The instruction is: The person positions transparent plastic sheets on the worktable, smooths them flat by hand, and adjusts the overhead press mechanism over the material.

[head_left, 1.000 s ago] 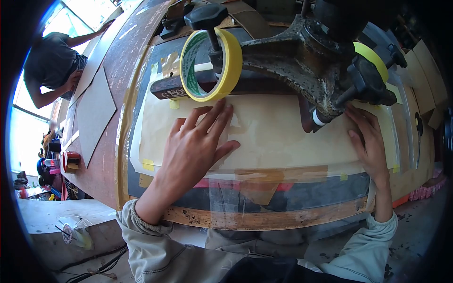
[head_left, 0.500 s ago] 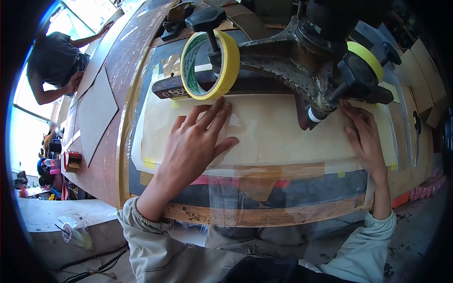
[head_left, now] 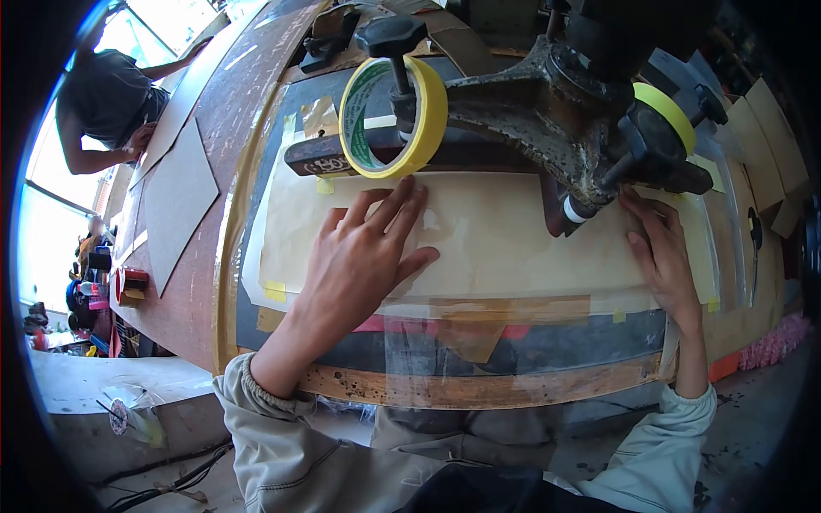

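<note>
Bare left hand (head_left: 355, 256), bare right hand (head_left: 664, 254) on 1 flat cream sheet (head_left: 513, 244)
Each lies open, gripping nothing; left fingertips near a round yellow tape roll (head_left: 434, 120).

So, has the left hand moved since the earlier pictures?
No, the left hand shows no clear shift, judged against the yellow tape tab at the lower left of the pale sheet.

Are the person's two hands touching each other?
Apart. The head view shows a wide bare stretch of cream sheet between the left hand and the right hand.
</note>
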Demonstrator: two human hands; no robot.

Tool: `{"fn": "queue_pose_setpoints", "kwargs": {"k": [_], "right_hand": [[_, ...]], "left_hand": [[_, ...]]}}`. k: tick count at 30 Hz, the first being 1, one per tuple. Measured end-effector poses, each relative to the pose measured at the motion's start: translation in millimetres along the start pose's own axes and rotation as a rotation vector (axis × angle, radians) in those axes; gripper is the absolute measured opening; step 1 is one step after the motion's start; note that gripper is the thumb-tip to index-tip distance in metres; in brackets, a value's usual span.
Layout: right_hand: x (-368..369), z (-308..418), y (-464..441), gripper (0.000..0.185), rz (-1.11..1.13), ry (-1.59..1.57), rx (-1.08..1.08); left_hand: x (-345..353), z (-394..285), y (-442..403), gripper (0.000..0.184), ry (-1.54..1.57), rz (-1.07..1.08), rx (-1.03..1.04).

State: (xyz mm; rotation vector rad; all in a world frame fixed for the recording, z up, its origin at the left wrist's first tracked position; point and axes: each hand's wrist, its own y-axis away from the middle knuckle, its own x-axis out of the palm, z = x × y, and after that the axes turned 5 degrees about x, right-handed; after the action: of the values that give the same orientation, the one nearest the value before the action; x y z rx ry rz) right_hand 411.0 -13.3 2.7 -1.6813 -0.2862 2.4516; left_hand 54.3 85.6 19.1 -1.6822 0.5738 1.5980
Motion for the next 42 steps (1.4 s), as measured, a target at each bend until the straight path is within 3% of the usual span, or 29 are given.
{"fn": "queue_pose_setpoints", "kwargs": {"k": [42], "right_hand": [[1.2,-0.5,2.0,0.041,-0.042,-0.027,-0.004]], "left_hand": [[-0.5,0.0,1.2,0.061,0.02,-0.012,0.005]]}}
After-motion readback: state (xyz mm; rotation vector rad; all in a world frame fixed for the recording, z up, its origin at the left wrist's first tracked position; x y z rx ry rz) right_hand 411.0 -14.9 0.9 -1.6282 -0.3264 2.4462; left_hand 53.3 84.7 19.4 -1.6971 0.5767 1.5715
